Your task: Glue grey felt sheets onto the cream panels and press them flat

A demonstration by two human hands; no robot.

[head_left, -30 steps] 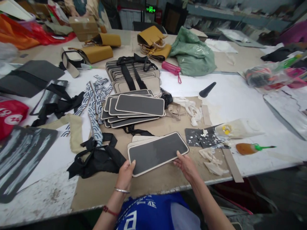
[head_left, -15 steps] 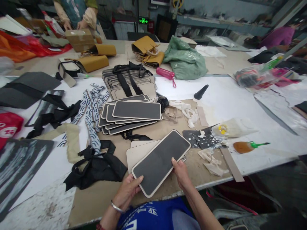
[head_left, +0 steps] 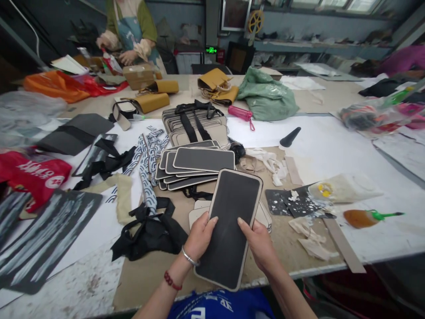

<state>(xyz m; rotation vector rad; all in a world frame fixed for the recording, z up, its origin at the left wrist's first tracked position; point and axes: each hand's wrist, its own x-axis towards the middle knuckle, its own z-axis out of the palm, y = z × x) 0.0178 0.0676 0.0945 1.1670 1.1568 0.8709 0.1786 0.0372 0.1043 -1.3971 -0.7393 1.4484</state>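
Observation:
A dark grey panel with a pale rim point(head_left: 229, 226) is held up near the table's front edge, nearly upright and leaning slightly right. My left hand point(head_left: 200, 237) grips its left side, thumb on the face. On its right side my right hand point(head_left: 259, 241) has hold of it the same way. Behind and beneath it, partly hidden, lie beige panels point(head_left: 195, 215). Beyond these is a pile of similar dark panels point(head_left: 204, 158), with a stack of beige-edged pieces point(head_left: 172, 128) and black straps behind. Black fabric point(head_left: 151, 235) lies left of my left hand.
At right are a glue-spotted dark board point(head_left: 282, 201), an orange bottle with a green nozzle point(head_left: 361, 218) and a flat strip point(head_left: 343, 246). Patterned fabric point(head_left: 146, 168) and a red bag point(head_left: 36, 175) lie left. A person point(head_left: 133, 35) stands across the table near a box point(head_left: 138, 76).
The held panel has turned from a diagonal slant to nearly upright. My left hand has moved up its left side. The view has shifted, showing more of the far side and left.

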